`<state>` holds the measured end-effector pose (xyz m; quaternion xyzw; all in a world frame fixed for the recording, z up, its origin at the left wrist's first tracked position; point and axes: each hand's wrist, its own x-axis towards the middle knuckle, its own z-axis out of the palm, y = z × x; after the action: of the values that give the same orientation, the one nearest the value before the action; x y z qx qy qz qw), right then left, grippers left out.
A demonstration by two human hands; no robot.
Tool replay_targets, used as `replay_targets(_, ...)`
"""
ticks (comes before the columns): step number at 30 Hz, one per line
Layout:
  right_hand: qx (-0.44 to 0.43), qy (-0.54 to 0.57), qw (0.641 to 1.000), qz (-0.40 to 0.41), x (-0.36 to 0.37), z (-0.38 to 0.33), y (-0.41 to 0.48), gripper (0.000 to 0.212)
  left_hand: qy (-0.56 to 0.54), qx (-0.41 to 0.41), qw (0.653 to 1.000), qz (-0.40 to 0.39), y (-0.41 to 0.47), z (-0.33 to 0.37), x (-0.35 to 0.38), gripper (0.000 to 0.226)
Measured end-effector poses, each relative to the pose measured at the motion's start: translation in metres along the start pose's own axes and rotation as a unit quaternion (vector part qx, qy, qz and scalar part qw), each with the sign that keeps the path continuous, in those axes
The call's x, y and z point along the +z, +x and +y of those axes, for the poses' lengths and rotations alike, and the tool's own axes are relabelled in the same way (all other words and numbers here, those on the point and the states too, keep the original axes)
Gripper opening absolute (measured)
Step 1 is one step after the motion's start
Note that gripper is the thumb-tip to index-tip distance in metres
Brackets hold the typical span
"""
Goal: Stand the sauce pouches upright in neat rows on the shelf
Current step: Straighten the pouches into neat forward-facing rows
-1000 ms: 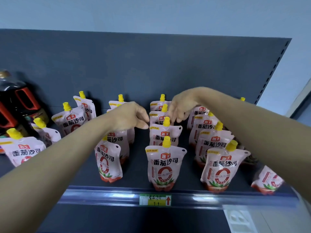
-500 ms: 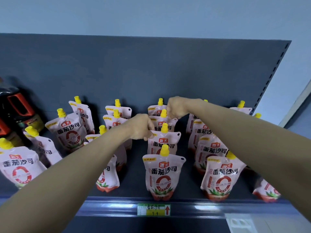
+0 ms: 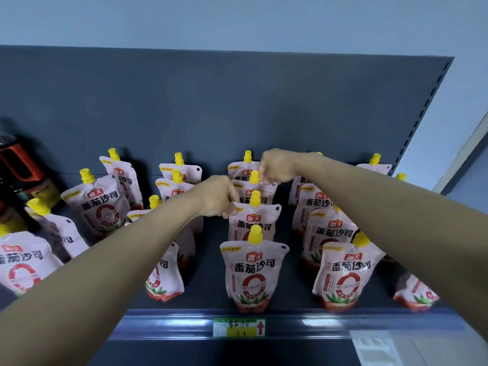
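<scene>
Both hands now further in than 0.5 s ago | left hand (image 3: 220, 198) grip pinches top corner of second pouch (image 3: 254, 220), centre row on shelf (image 3: 290, 317) | right hand (image 3: 276, 166) grip pinches third pouch (image 3: 253, 187) | pouches soft, light, likely slick; hold by top seam near cap

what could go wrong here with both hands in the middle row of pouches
1. The left hand pinches the top corner of the second pouch while the right hand pinches the third pouch; tugging either could topple the tightly packed neighbours, including the front pouch.
2. The left forearm crosses over the left row, so dropping it might knock those pouches.
3. The right forearm passes close above the right row too.
</scene>
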<state>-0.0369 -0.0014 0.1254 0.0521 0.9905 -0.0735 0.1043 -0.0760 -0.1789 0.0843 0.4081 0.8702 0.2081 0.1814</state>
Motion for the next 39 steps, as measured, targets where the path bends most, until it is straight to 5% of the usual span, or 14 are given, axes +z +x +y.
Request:
replay_targets(7, 0.009, 0.025, 1.000, -0.004, 0.003, 0.005, 0.001, 0.022, -0.010, 0.008, 1.000, 0.017, -0.004, 0.000, 0.001, 0.005)
replay_targets(21, 0.022, 0.071, 0.996, 0.059, -0.019, 0.004, -0.021, 0.022, 0.000, 0.030, 0.999, 0.016, -0.003, -0.003, 0.000, 0.013)
replay_targets(29, 0.032, 0.074, 0.996, -0.044, -0.025, -0.012, -0.043, 0.015, -0.045, 0.063, 0.994, 0.075, -0.027, 0.008, -0.016, 0.005)
replay_targets(35, 0.046, 0.062, 0.995, -0.058, -0.023, -0.024, -0.053, 0.015, -0.069, 0.067, 0.987, -0.128, -0.061, 0.020, -0.013, 0.022)
replay_targets(39, 0.055, 0.055, 0.995, -0.067, -0.018, -0.034, -0.059, 0.022, -0.016, 0.053, 0.989, -0.137, -0.065, 0.017, 0.001, 0.019)
